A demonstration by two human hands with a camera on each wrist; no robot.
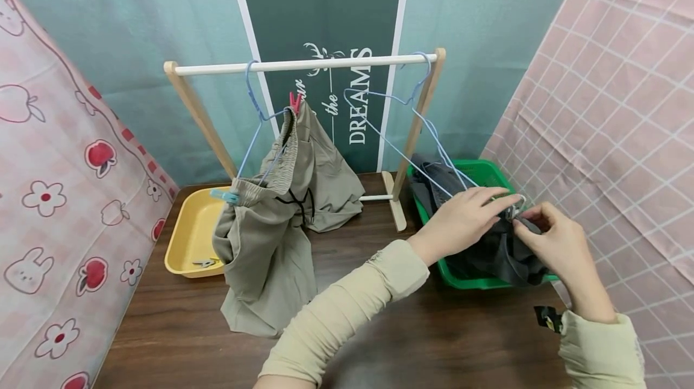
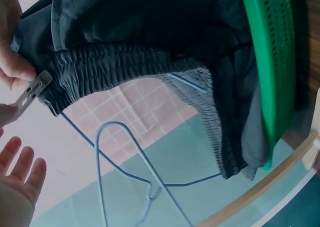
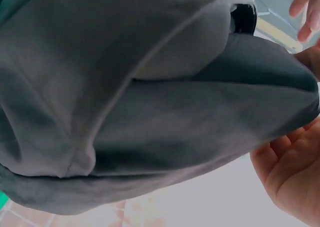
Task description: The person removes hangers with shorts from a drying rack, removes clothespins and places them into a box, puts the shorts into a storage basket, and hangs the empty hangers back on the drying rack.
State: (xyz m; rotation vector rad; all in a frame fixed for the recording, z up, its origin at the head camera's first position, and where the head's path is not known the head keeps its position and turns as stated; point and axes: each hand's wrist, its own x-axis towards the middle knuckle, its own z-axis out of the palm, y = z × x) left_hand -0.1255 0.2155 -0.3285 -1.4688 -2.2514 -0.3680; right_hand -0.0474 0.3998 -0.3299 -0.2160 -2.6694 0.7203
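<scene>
At the right, my left hand (image 1: 466, 220) pinches a grey clothespin (image 2: 36, 89) at one end of the elastic waistband of dark grey pants (image 1: 509, 250). My right hand (image 1: 561, 247) grips the waistband beside that clothespin, and its curled fingers show at the edge of the cloth in the right wrist view. A blue wire hanger (image 2: 120, 172) has its ends inside the waistband. Its hook hangs on the white rail (image 1: 347, 64). Much of the pants lies over and in a green basket (image 1: 477, 283).
Khaki pants (image 1: 271, 238) hang on another blue hanger (image 1: 252, 100), held by a red clothespin (image 1: 294, 102) and a light blue clothespin (image 1: 225, 196). Behind them sits a yellow tray (image 1: 187, 238) with clothespins. Wooden posts (image 1: 203, 121) support the rail. A pink curtain stands right of the basket.
</scene>
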